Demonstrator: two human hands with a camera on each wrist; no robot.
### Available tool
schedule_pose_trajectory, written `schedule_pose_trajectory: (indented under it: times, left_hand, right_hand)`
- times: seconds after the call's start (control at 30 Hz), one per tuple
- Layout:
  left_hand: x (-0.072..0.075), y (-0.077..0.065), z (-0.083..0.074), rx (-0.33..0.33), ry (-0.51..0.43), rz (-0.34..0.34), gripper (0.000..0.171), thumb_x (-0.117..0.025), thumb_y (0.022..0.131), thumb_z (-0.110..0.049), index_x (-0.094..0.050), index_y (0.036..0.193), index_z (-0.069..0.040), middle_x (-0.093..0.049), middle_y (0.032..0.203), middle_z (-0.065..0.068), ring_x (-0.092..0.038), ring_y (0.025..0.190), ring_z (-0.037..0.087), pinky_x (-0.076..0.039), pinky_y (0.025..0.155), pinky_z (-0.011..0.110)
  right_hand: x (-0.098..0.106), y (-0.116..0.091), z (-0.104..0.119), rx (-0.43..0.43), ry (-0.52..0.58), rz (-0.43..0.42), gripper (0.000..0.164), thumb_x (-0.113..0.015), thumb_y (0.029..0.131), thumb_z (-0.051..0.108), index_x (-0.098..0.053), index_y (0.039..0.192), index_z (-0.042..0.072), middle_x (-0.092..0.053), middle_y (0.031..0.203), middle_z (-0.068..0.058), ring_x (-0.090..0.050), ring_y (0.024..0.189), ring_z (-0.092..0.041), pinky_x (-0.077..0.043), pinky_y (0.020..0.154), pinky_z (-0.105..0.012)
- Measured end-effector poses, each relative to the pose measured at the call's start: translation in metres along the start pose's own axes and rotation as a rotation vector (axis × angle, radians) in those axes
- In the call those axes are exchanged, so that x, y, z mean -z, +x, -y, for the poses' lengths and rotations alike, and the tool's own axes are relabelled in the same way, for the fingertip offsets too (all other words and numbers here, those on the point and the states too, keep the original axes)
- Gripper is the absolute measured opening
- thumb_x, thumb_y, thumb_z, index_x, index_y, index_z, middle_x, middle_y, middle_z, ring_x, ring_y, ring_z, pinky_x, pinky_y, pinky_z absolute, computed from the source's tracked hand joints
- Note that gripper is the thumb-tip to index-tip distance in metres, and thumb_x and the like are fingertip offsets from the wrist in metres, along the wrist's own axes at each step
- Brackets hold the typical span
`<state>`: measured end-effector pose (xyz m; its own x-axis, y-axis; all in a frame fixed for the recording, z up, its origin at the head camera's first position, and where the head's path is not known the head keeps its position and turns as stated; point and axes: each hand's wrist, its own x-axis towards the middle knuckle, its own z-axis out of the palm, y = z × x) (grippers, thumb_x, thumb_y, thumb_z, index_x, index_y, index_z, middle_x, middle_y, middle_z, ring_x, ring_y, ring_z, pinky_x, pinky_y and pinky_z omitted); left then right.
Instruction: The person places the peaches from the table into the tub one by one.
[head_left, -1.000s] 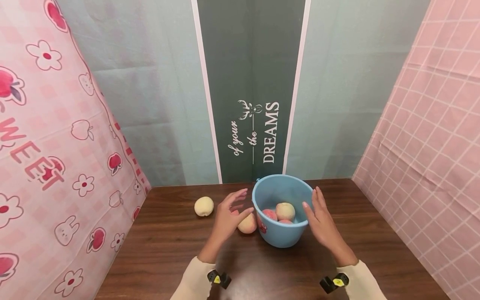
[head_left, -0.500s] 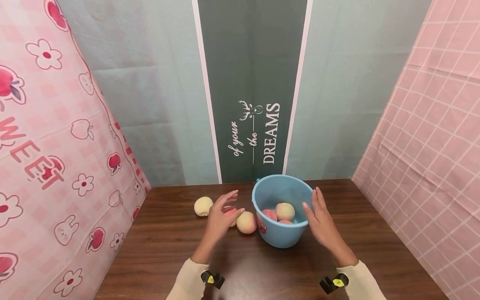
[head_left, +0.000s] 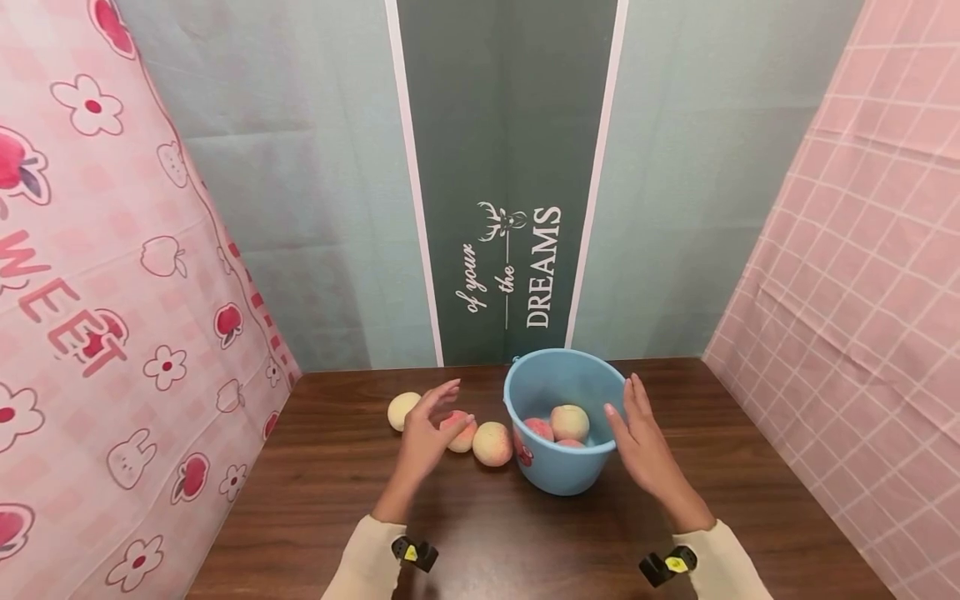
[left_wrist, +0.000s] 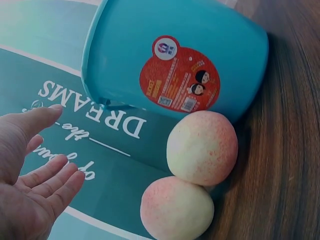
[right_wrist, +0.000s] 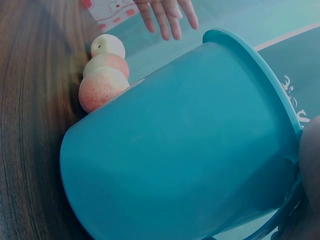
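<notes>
My left hand hovers above the table to the left of the bucket, holding nothing, fingers spread and loosely bent. Below and beyond it are three peaches in a row: a pale one partly behind the fingers, a redder one by the thumb, and a yellow-pink one close to the bucket. The light blue bucket stands upright, with three peaches visible inside. My right hand rests at the bucket's right rim with straight fingers; its contact is partly hidden in the right wrist view.
The dark wooden table meets a grey-green backdrop behind the bucket. Pink cloths hang at both sides, a patterned one on the left and a checked one on the right. The bucket's handle hangs on its right side.
My left hand has drawn leftward, away from the bucket, uncovering the peaches beside it and now covering part of the pale one. The right hand and bucket have stayed put.
</notes>
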<state>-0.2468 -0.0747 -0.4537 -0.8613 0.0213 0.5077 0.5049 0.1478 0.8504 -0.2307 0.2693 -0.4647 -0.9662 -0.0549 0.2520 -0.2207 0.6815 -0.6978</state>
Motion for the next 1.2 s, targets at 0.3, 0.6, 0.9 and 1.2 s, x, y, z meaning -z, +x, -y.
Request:
schedule_pose_trajectory:
  times: [0.3, 0.6, 0.9, 1.2]
  left_hand:
    - [0.012, 0.001, 0.01, -0.011, 0.047, -0.008, 0.054, -0.081, 0.082, 0.005, -0.063, 0.133, 0.002, -0.066, 0.121, 0.022, -0.064, 0.114, 0.039, -0.058, 0.09, 0.047]
    - [0.021, 0.004, 0.031, 0.035, 0.121, -0.058, 0.056, -0.082, 0.08, 0.006, -0.064, 0.133, -0.001, -0.067, 0.121, 0.022, -0.063, 0.113, 0.041, -0.057, 0.089, 0.05]
    - [0.034, 0.005, 0.073, 0.043, 0.12, -0.124, 0.06, -0.088, 0.076, -0.003, -0.067, 0.132, -0.011, -0.068, 0.123, 0.016, -0.062, 0.116, 0.04, -0.053, 0.093, 0.059]
    - [0.044, 0.005, 0.085, 0.07, 0.118, -0.151, 0.057, -0.087, 0.079, -0.006, -0.067, 0.132, -0.014, -0.069, 0.123, 0.012, -0.061, 0.118, 0.045, -0.053, 0.094, 0.057]
  right_hand:
    - [-0.001, -0.001, 0.0, 0.002, -0.003, -0.002, 0.076, -0.038, 0.109, 0.044, 0.002, 0.162, 0.007, 0.014, 0.169, -0.009, -0.005, 0.151, -0.049, -0.019, 0.11, -0.074]
    - [-0.002, -0.004, 0.001, 0.005, -0.002, -0.007, 0.076, -0.039, 0.109, 0.044, 0.002, 0.162, 0.008, 0.013, 0.169, -0.008, -0.005, 0.151, -0.049, -0.019, 0.111, -0.073]
    - [-0.002, -0.004, 0.001, 0.01, 0.003, -0.012, 0.076, -0.039, 0.109, 0.044, 0.001, 0.162, 0.005, 0.012, 0.169, -0.012, -0.006, 0.151, -0.051, -0.019, 0.109, -0.075]
    - [-0.001, -0.003, 0.002, 0.004, 0.005, -0.004, 0.076, -0.038, 0.11, 0.044, 0.002, 0.162, 0.005, 0.013, 0.169, -0.011, -0.006, 0.151, -0.051, -0.019, 0.109, -0.075]
